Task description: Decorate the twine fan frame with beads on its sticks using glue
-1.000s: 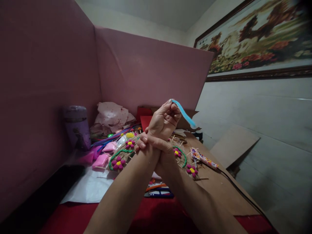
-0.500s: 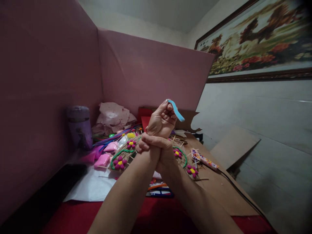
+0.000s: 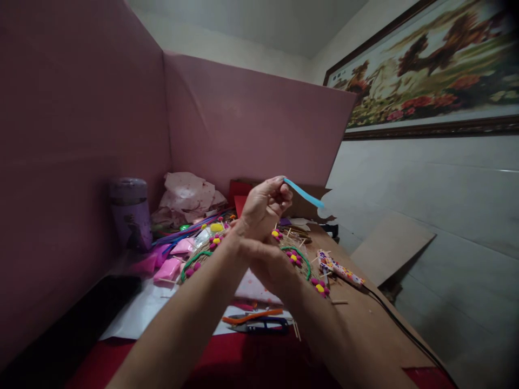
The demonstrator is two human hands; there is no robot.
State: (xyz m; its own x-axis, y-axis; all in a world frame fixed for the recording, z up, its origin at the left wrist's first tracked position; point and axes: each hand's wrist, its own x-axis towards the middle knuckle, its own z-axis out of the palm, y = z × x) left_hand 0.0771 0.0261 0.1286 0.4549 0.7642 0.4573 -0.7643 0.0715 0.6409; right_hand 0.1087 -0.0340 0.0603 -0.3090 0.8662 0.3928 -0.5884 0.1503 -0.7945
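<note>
Raised in front of me, my left hand (image 3: 267, 202) pinches one end of a light-blue strip (image 3: 304, 193) between thumb and fingertips. The strip's free end slants down to the right. My right hand (image 3: 267, 262) rests against my left wrist with its fingers around it; most of these fingers are hidden. Behind both hands lies a round twine-covered piece (image 3: 302, 262) with green curved strands. Magenta flowers (image 3: 294, 257) with yellow centres sit on it, and my arms cover its middle.
Dark-handled snips (image 3: 267, 325) and an orange strip (image 3: 257, 315) lie close to me. At left are pink packets (image 3: 167, 270), bundled coloured strips (image 3: 182, 233) and a purple tumbler (image 3: 132, 216). A patterned glue gun (image 3: 340, 268) with a cord lies on cardboard (image 3: 365, 319).
The blue strip has swung outward to the right and hangs straighter. My left hand is slightly lower, and my right hand's fingers have slipped from the wrist's near side to mostly out of sight.
</note>
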